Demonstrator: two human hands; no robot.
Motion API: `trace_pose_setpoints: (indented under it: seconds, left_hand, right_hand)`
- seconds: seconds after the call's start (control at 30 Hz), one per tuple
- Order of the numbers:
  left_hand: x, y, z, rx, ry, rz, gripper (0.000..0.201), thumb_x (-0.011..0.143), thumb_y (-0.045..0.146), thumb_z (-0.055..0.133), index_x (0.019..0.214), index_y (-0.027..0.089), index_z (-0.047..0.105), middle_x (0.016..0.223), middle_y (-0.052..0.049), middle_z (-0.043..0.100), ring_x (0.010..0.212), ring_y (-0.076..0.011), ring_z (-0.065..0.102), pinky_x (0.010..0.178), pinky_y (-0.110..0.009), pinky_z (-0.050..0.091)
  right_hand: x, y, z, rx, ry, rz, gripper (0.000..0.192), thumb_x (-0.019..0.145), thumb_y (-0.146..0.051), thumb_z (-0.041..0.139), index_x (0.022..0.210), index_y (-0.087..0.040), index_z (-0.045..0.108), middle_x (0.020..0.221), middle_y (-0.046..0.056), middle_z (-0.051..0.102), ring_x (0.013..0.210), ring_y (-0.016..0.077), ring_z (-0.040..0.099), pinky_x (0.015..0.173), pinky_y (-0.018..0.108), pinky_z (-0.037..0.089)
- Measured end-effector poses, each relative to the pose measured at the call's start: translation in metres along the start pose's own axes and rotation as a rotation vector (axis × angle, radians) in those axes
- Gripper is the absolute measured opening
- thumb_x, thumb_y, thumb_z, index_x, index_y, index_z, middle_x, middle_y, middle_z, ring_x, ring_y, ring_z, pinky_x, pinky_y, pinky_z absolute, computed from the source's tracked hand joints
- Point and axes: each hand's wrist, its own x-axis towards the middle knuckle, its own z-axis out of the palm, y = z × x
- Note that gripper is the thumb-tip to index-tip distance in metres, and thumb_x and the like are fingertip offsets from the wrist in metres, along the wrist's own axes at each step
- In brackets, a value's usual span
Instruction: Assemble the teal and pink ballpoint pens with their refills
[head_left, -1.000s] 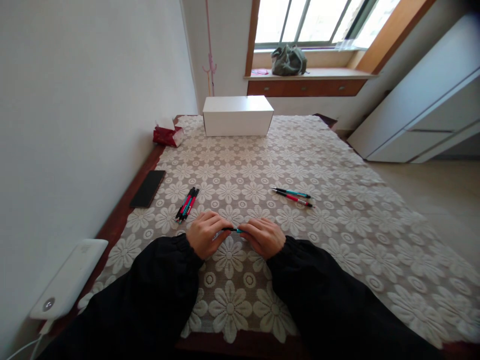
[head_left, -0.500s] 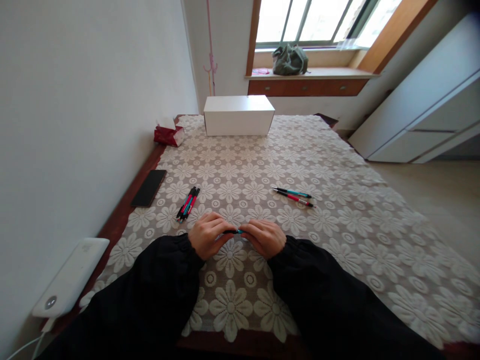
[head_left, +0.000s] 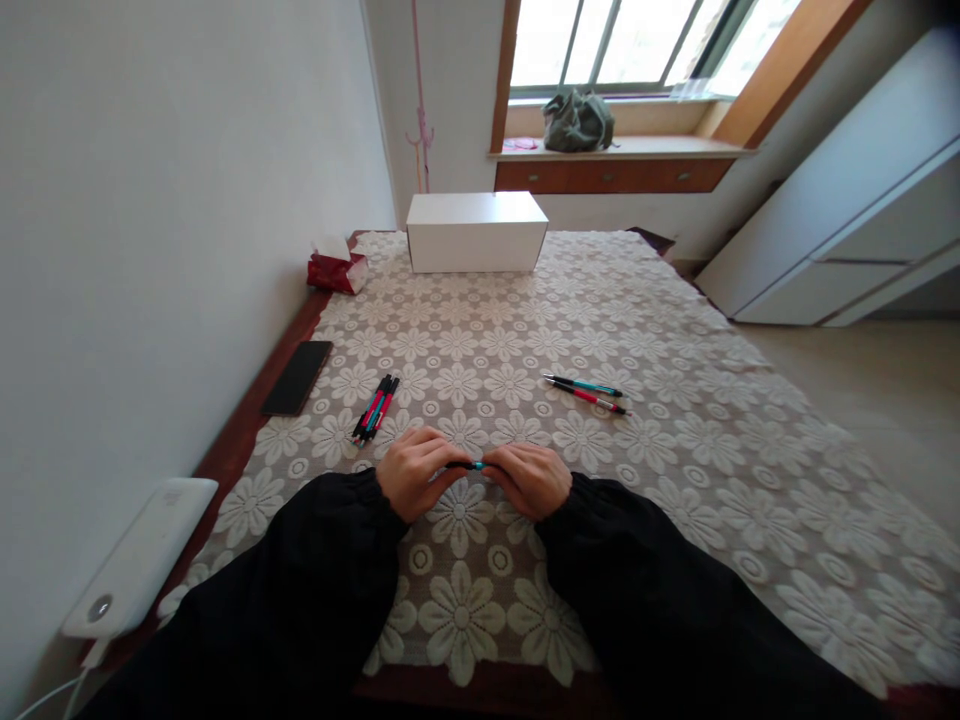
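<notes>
A slim black and teal pen (head_left: 466, 464) lies level between my two hands, just above the patterned cloth. My left hand (head_left: 418, 472) pinches its black end between thumb and fingers. At the teal part, my right hand (head_left: 531, 478) closes on it the same way; the fingers hide both ends. To the left of my hands lies a small bundle of red, teal and black pens (head_left: 376, 410). On the right, a teal pen (head_left: 589, 386) and a red pen (head_left: 589, 396) rest side by side, their metal tips pointing left.
A white box (head_left: 478, 246) stands at the table's far end. Along the left edge are a red tissue pack (head_left: 334, 272), a dark phone-like slab (head_left: 298, 378) and a white power strip-like device (head_left: 142, 555) with cables. A lace tablecloth (head_left: 461, 610) covers the table.
My right hand has shifted very slightly right, and a little more of the teal part shows. My left hand keeps its grip in the same place.
</notes>
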Motion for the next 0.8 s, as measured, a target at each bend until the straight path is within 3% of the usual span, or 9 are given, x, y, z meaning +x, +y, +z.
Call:
trace_pose_setpoints:
  seconds: [0.17,0.37,0.57,0.8]
  left_hand:
    - [-0.0015,-0.002,0.0007,-0.01,-0.011,-0.01,0.016,0.099,0.034,0.061,0.102,0.024,0.072,0.088,-0.002,0.078,0.087,-0.019,0.067,0.08,-0.034,0.051]
    - [-0.0003,-0.0005,0.0009,-0.046,-0.008,-0.002,0.014,0.098,0.033,0.063,0.102,0.024,0.073,0.088,-0.002,0.078,0.088,-0.0187,0.068,0.08,-0.032,0.054]
    - [0.0022,0.0053,-0.0022,-0.07,0.014,-0.03,0.012,0.097,0.03,0.064,0.102,0.023,0.073,0.089,-0.002,0.078,0.086,-0.0183,0.068,0.081,-0.033,0.056]
    - [0.0017,0.0039,-0.0029,-0.061,0.002,-0.03,0.012,0.097,0.031,0.065,0.101,0.023,0.073,0.088,-0.001,0.078,0.085,-0.0188,0.067,0.08,-0.033,0.055]
  right_hand:
    - [-0.0048,-0.0009,0.0026,0.001,-0.035,0.067,0.026,0.105,-0.04,0.046,0.107,-0.02,0.063,0.084,0.004,0.075,0.067,0.0151,0.069,0.058,0.026,0.042]
    - [-0.0047,-0.0014,0.0026,-0.009,-0.062,0.071,0.029,0.106,-0.036,0.042,0.093,-0.02,0.063,0.075,0.003,0.072,0.064,0.0145,0.067,0.059,0.026,0.041]
    - [-0.0038,-0.0029,0.003,-0.01,-0.066,0.098,0.03,0.106,-0.042,0.043,0.105,-0.02,0.063,0.083,0.004,0.075,0.067,0.0148,0.068,0.057,0.026,0.039]
    - [-0.0028,-0.0029,0.0009,-0.006,-0.066,0.079,0.03,0.106,-0.036,0.041,0.094,-0.021,0.064,0.076,0.003,0.072,0.065,0.014,0.066,0.06,0.025,0.04]
